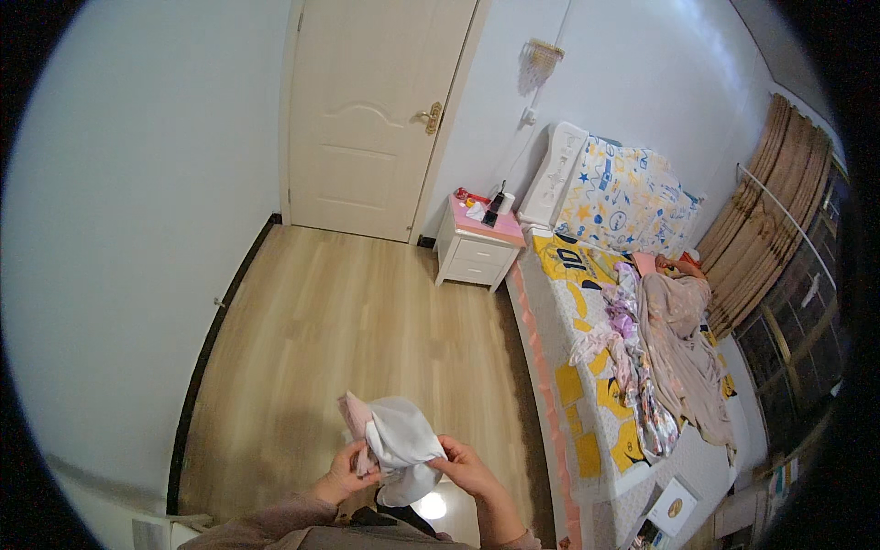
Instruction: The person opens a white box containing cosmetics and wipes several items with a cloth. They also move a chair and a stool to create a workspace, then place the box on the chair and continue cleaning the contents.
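Observation:
A bunched white and pale pink cloth garment (pixel 402 436) hangs between my two hands, low in the middle of the view, above the wood floor. My left hand (pixel 349 471) grips its pinkish side, the fingers folded over the fabric. At its right edge, my right hand (pixel 462 466) pinches the white part between thumb and fingers. Both forearms come up from the bottom edge in dull brownish sleeves. The garment's exact kind cannot be told, as it is folded over itself.
A bed (pixel 584 440) runs along the right, with rumpled clothing (pixel 622 344) and a person lying under a beige blanket (pixel 677 357). A white nightstand (pixel 474 254) bearing small items stands by the headboard. Ahead is a shut cream door (pixel 375 124); a wall (pixel 151 206) bounds the left.

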Tool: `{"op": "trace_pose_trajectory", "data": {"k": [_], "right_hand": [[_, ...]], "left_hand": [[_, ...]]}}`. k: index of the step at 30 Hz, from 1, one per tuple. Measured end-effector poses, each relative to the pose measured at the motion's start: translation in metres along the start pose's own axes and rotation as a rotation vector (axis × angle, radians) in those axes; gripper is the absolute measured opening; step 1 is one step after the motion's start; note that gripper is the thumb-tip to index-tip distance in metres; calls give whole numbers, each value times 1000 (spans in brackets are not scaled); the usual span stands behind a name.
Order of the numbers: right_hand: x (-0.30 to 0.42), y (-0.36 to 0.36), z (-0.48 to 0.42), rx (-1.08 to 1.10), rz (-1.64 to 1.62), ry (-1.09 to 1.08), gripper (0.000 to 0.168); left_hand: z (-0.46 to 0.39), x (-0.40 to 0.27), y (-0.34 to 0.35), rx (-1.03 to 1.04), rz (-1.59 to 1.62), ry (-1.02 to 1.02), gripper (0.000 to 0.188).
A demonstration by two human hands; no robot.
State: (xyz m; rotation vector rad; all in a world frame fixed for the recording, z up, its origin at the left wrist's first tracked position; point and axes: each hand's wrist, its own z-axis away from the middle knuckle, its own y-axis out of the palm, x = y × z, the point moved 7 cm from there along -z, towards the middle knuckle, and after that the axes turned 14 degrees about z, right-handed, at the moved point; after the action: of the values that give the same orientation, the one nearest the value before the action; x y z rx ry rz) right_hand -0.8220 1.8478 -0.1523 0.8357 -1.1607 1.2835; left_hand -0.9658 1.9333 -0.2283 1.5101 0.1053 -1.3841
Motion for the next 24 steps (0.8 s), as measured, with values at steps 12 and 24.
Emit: {"op": "trace_pose_trajectory", "data": {"k": [12,24], "right_hand": [[1,-101,-196,-83,473,-158,41],[4,-201,-448,-175,697,-404,37]], "left_hand": [[-201,-56,46,81,143,-31,32],[-403,-131,38,296,-168,134,27]]}}
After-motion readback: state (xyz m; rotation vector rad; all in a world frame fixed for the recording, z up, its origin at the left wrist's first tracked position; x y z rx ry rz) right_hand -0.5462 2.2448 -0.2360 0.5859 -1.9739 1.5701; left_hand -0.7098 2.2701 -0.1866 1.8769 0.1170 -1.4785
